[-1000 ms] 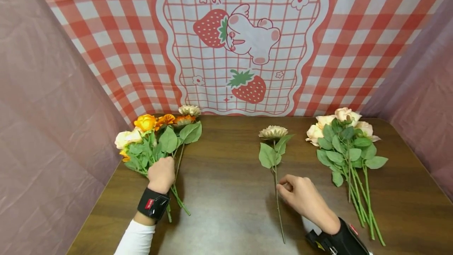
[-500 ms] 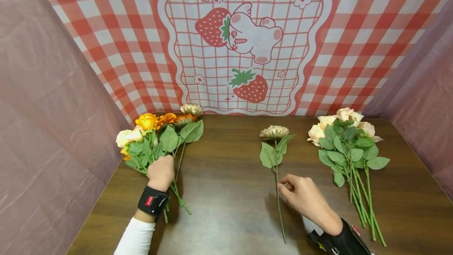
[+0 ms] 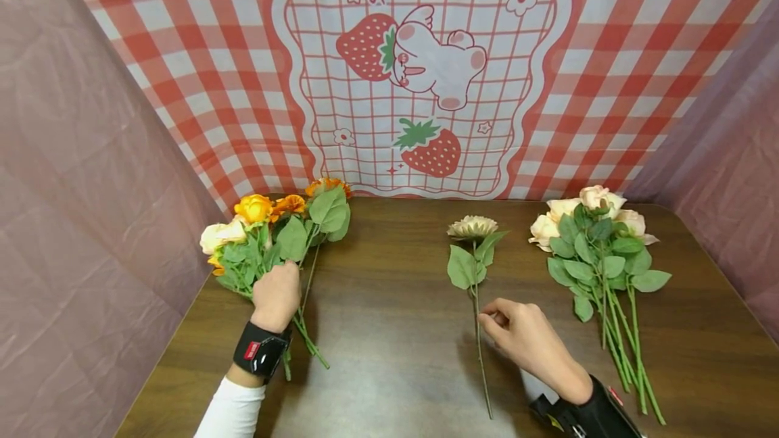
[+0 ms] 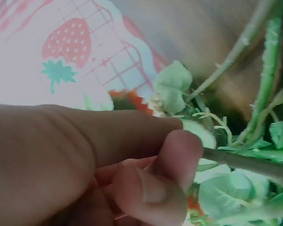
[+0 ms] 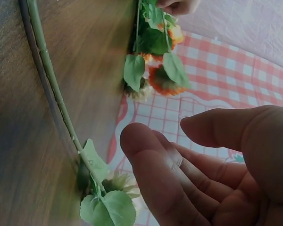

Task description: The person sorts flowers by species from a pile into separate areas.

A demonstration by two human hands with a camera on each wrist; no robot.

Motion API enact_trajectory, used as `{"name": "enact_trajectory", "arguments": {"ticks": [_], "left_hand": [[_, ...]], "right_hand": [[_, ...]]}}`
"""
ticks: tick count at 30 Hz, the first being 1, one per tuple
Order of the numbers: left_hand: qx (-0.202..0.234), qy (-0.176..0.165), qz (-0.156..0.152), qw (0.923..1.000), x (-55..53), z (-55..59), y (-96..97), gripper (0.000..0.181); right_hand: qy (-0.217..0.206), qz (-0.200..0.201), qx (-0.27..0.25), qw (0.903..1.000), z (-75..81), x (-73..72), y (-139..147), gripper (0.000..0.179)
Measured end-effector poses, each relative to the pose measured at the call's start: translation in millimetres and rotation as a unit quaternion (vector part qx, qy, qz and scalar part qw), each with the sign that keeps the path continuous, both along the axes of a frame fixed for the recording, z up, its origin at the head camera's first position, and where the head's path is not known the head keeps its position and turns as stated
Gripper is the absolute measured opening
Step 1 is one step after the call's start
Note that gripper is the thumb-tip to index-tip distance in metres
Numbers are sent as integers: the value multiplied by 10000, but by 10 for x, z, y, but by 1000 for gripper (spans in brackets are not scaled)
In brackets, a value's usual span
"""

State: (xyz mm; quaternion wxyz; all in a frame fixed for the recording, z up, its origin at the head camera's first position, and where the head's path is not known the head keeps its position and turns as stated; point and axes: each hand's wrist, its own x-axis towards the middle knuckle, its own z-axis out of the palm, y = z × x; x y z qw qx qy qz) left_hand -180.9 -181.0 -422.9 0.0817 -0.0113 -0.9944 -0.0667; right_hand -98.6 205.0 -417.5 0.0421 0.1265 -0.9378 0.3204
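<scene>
My left hand (image 3: 276, 296) is over the mixed bunch at the left of the table and pinches a thin stem (image 4: 245, 162) between thumb and index finger. That stem appears to belong to the orange flower (image 3: 327, 187), which stands raised at the bunch's right side with its green leaf (image 3: 328, 209). A single cream flower (image 3: 472, 228) lies at the table's middle right, its stem pointing toward me. Beside this stem is my right hand (image 3: 526, 340); in the right wrist view its thumb and fingers are apart and hold nothing.
An orange-yellow bloom (image 3: 253, 209) and a pale rose (image 3: 222, 236) lie in the left bunch. Several cream-pink roses (image 3: 599, 200) lie at the right with long green stems. A strawberry-print checked cloth (image 3: 426, 59) hangs behind the brown table (image 3: 389, 330).
The orange flower and its leaf have risen at the left bunch, now covering the cream flower behind. My left hand has shifted up slightly. My right hand has stayed nearly still.
</scene>
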Motion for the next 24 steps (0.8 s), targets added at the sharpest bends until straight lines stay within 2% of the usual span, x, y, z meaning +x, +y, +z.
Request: {"name": "enact_trajectory", "arguments": {"ticks": [5,9,16,20,24], "left_hand": [[134,507,-94,9986,31,56,57,11],[305,881,-323,9951,33,80,92,13],[583,1301,-630,9878,38,95,106,14],[872,1636,-814,9793,36,127,132,14],[1071,2057,-1182,9655,45,161,170,13]], "right_hand": [[-7,-27,9,10000,-4,5,4,6],[-26,-24,-14,10000,-2,7,9,7],[-85,-19,-63,9999,-3,4,5,8],[-97,-4,-70,9999,-2,-4,3,8],[-111,10,-68,9999,0,-4,2,8]]}}
